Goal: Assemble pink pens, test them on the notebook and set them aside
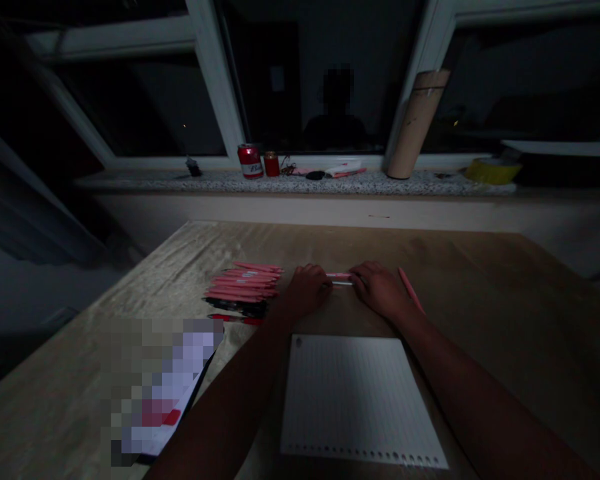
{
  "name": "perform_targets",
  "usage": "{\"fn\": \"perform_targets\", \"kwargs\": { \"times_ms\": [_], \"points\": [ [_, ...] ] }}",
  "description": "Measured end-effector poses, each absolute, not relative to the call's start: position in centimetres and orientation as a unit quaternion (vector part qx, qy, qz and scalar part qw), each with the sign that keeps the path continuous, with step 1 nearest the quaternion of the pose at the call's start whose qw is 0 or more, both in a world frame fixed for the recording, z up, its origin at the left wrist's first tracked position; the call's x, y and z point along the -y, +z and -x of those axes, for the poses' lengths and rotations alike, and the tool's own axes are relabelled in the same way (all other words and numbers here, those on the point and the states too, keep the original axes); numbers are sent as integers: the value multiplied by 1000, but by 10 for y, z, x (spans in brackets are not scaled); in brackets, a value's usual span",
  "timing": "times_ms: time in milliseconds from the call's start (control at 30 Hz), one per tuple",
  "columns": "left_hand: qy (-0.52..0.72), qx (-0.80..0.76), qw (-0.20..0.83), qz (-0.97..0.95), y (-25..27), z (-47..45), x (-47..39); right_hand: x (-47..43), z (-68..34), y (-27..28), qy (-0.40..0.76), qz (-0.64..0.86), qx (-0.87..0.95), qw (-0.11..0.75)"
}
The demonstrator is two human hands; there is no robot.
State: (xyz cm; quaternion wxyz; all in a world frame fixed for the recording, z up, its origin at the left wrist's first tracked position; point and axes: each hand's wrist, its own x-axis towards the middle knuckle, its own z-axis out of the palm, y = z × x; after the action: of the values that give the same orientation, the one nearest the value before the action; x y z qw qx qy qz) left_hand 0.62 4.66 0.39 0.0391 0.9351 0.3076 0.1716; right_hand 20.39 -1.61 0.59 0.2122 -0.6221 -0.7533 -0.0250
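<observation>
Above the notepad, my left hand [310,288] and my right hand [377,283] face each other with fingers curled down. Between them stretches a pink pen [339,275], its ends hidden under my fingers. A pale, shiny stick [342,283] lies just below it; the dim light hides its kind. To the left of my left hand is a pile of pink pens [245,283], with black pens [237,306] and a red pen [237,319] along its near side. A single pink pen [411,291] rests at an angle to the right of my right hand.
A lined notepad [355,400] lies between my forearms. A lit phone [180,387], partly blurred, is left of my left forearm. On the windowsill [220,183] stand a red can [250,161], a red jar [271,164], a tall tan cylinder [417,127] and a yellow tape roll [493,171].
</observation>
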Motion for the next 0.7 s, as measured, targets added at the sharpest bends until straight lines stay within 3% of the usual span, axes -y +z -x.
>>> {"fn": "perform_targets", "kwargs": {
  "times_ms": [700],
  "points": [
    [212,-364,28,-907,7,-7,-47,5,-209,-2,-16,629,750,205]
  ]
}}
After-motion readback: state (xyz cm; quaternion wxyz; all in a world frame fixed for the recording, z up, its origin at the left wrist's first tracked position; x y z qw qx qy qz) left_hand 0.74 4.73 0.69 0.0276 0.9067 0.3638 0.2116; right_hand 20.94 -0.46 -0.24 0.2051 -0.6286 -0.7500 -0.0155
